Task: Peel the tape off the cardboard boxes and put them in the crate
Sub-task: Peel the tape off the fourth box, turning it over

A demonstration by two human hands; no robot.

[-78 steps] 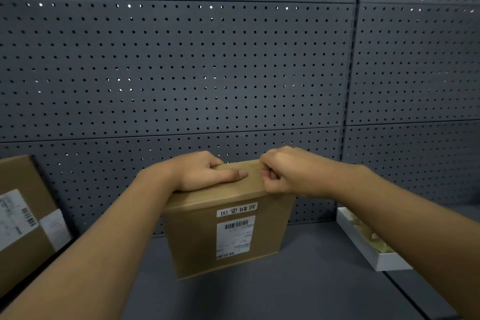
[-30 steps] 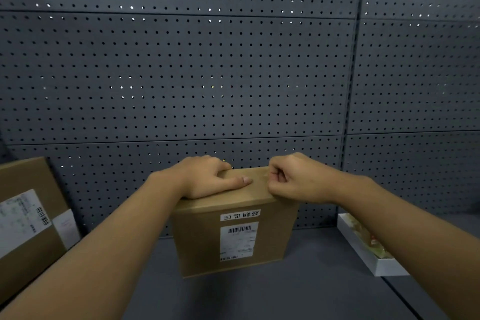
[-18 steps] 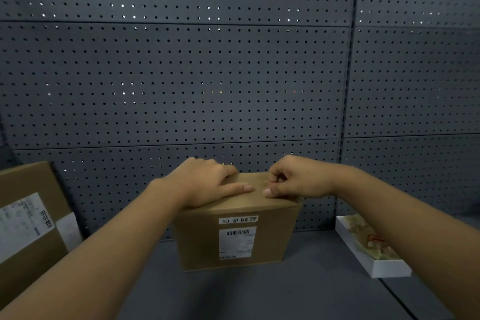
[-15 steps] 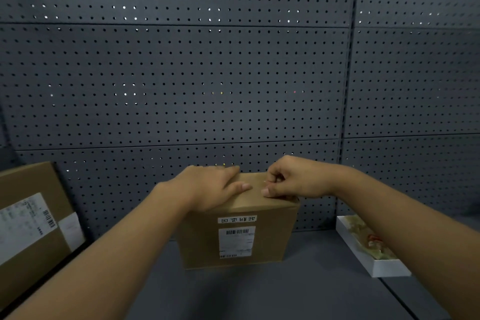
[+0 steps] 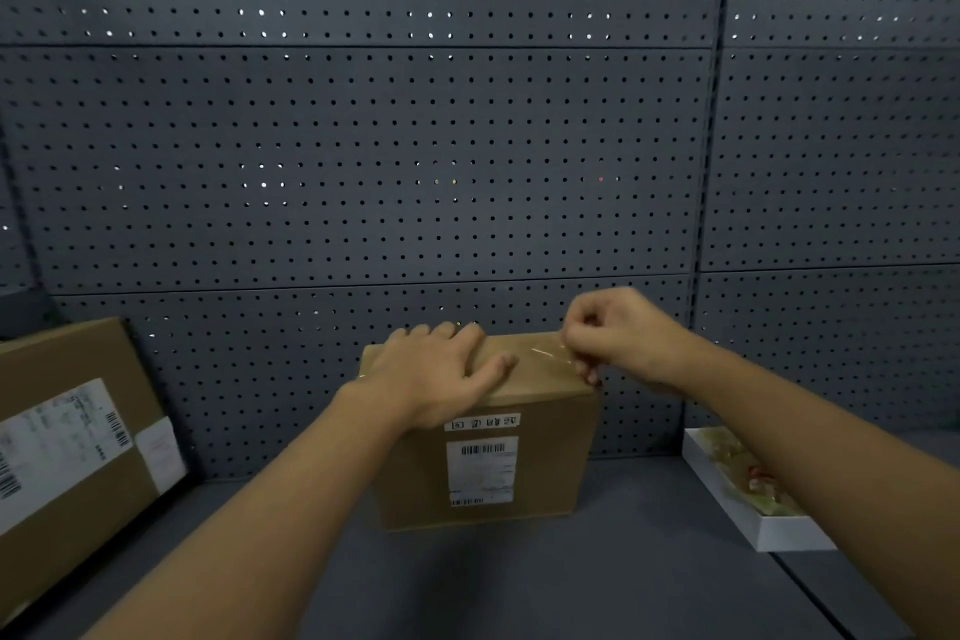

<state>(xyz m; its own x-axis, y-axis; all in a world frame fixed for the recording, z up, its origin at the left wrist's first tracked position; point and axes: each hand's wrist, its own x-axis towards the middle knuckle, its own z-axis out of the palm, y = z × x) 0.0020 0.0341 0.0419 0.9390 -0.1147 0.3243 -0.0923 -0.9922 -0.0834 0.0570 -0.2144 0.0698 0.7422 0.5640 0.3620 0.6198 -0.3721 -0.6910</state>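
Note:
A brown cardboard box (image 5: 545,463) with a white barcode label stands upright on the grey shelf in the middle of the view. My left hand (image 5: 441,369) lies flat on its top with the fingers spread. At the box's top right edge my right hand (image 5: 618,338) pinches the lifted end of a clear tape strip (image 5: 540,352), which runs across the top towards my left hand. No crate is in view.
A larger cardboard box (image 5: 67,431) with shipping labels leans at the left. A shallow white tray (image 5: 779,533) holding crumpled clear tape lies at the right on the shelf. A grey pegboard wall (image 5: 415,146) stands close behind the box.
The box went from tilted to standing flat on the shelf. My right hand moved right to the box's top right edge, and a stretch of clear tape has lifted off the top.

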